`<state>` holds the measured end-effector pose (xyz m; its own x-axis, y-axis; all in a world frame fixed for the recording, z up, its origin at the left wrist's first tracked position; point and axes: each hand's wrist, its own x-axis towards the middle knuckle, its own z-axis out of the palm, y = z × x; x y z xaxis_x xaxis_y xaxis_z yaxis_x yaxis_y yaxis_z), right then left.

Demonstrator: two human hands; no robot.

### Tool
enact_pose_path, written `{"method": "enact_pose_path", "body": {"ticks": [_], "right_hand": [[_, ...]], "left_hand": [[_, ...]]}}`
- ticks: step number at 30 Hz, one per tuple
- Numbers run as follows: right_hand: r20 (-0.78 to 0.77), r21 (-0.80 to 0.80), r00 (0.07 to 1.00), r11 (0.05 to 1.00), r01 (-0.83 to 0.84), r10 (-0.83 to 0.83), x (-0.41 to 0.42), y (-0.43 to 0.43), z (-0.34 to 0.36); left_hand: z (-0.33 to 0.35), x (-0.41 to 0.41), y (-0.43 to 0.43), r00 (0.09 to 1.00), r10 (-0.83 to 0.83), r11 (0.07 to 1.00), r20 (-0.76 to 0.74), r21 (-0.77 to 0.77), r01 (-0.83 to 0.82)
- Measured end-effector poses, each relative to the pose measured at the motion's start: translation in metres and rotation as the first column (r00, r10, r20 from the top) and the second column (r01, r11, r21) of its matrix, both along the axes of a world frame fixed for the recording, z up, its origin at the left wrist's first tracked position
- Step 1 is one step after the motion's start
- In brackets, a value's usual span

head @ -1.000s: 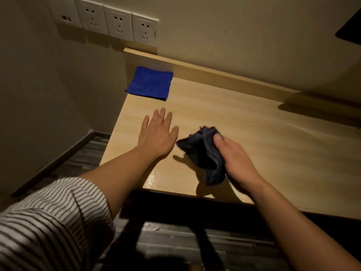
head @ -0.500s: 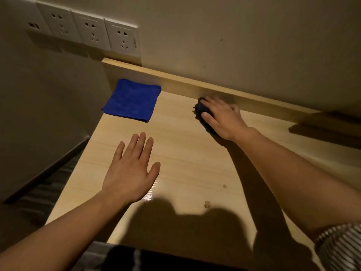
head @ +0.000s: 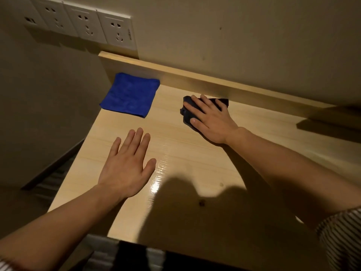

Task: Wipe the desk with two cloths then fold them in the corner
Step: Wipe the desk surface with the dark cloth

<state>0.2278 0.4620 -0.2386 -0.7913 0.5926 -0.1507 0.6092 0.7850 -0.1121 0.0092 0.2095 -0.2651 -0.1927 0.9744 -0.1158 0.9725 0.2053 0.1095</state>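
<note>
A bright blue cloth (head: 130, 94) lies folded flat in the far left corner of the light wooden desk (head: 175, 153). To its right, near the desk's back ledge, my right hand (head: 210, 119) presses flat on a crumpled dark navy cloth (head: 187, 111), which shows only around my fingers. My left hand (head: 128, 165) rests palm down on the desk with fingers spread and nothing under it, in front of the blue cloth.
A raised wooden ledge (head: 195, 77) runs along the back against the wall. Wall sockets (head: 84, 22) sit above the left corner. The desk's left edge drops to a dark floor (head: 52, 177). Small specks (head: 201, 202) lie on the desk near me.
My right hand carried the dark cloth from the front edge to the back ledge, then slid slightly toward me with fingers flattened on it. My left hand stayed flat on the desk.
</note>
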Motion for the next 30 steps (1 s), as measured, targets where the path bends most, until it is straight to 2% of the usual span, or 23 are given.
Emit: {"method": "enact_pose_path", "body": {"ticks": [21, 26, 30], "right_hand": [[0.002, -0.159, 1.0, 0.987, -0.006, 0.006, 0.061, -0.223, 0.01], [-0.02, -0.201, 1.0, 0.979, -0.022, 0.018, 0.067, -0.274, 0.01], [-0.074, -0.223, 0.997, 0.974, -0.045, 0.029, 0.071, -0.308, 0.009]], "left_hand": [[0.014, 0.001, -0.004, 0.998, -0.028, 0.999, 0.063, 0.036, 0.026], [0.027, 0.008, -0.017, 0.988, -0.052, 0.992, 0.144, 0.122, 0.034], [0.036, 0.029, -0.034, 0.971, -0.15, 0.979, 0.188, 0.169, 0.119]]}}
